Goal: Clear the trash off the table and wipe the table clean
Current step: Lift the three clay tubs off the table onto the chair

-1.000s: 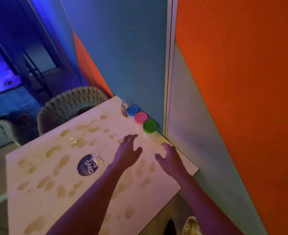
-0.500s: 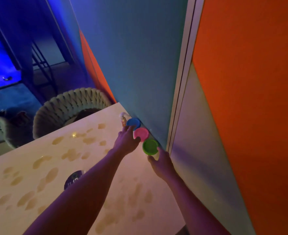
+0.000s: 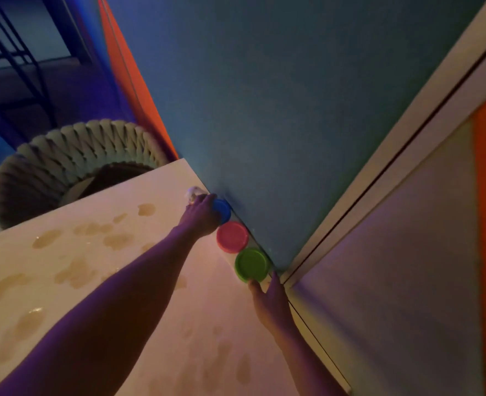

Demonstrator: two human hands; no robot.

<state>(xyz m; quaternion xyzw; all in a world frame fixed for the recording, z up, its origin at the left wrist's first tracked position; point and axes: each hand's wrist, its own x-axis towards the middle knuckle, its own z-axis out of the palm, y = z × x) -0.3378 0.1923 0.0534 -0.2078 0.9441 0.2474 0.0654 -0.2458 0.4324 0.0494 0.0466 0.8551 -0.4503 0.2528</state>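
Three small tubs stand in a row along the wall at the far edge of the white table (image 3: 138, 201): a blue-lidded tub (image 3: 222, 210), a pink-lidded tub (image 3: 232, 237) and a green-lidded tub (image 3: 251, 264). My left hand (image 3: 200, 215) is curled over the left side of the blue tub. My right hand (image 3: 270, 298) reaches up from below, thumb and fingers on either side of the green tub. A small pale crumpled object (image 3: 194, 192) lies just beyond my left fingers. Brownish wet stains (image 3: 116, 240) spot the tabletop.
A woven wicker chair (image 3: 73, 155) stands behind the table's far left edge. The teal wall (image 3: 279, 138) and a white frame strip (image 3: 379, 181) border the table on the right. Dark metal legs (image 3: 36, 67) stand at the back left.
Both hands have reached farther toward the wall: the left one has closed over the blue tub, the right one around the green tub. The camera has moved closer and the round dark sticker has left the view.
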